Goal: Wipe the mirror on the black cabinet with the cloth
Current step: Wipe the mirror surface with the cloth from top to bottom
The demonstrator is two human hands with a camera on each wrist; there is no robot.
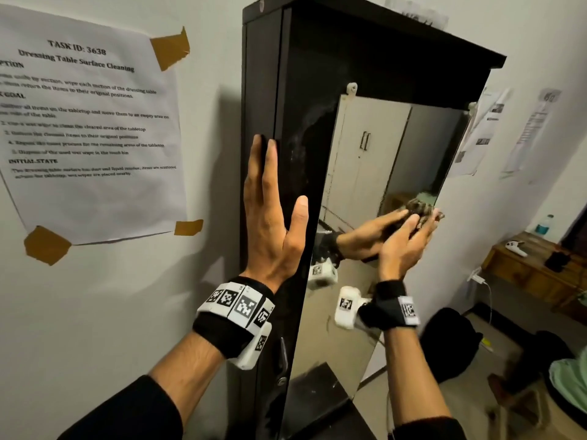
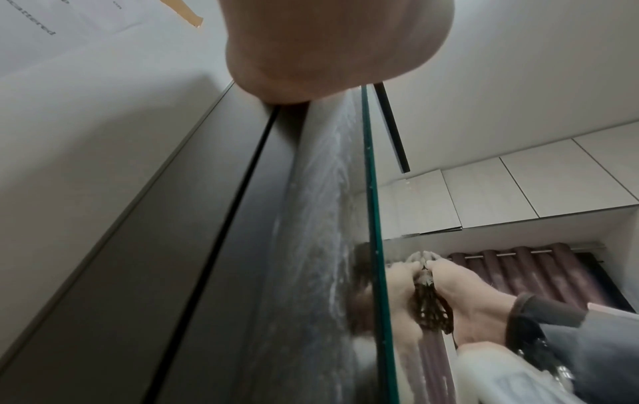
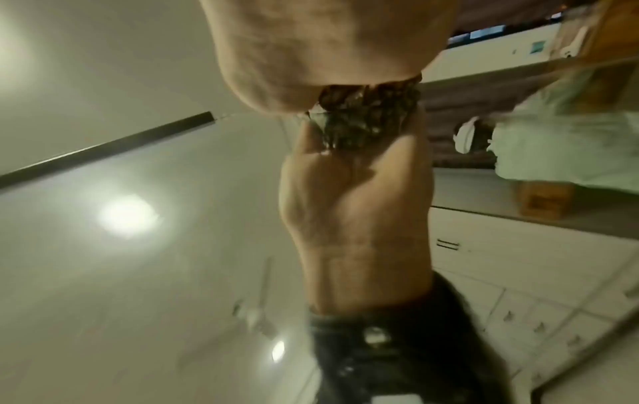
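Observation:
A tall black cabinet [image 1: 317, 74] stands against the white wall, with a long mirror [image 1: 397, 147] fixed on its front. My left hand [image 1: 276, 198] lies flat on the cabinet's left front edge, fingers straight and pointing up, holding nothing. My right hand [image 1: 408, 239] presses a dark mottled cloth [image 1: 421, 207] against the glass near the mirror's right edge, its fingers stretched out; its reflection meets it there. In the right wrist view the cloth [image 3: 363, 120] is squeezed between my palm [image 3: 328, 41] and the mirror [image 3: 138, 191]. The left wrist view shows the cloth [image 2: 432, 309] and smears on the cabinet [image 2: 321, 218].
A printed sheet [image 1: 89, 122] is taped to the wall left of the cabinet. At the right stand a low wooden table [image 1: 521, 274] with a water bottle [image 1: 543, 225], and a black bag [image 1: 451, 341] on the floor. More papers [image 1: 482, 134] hang on the right wall.

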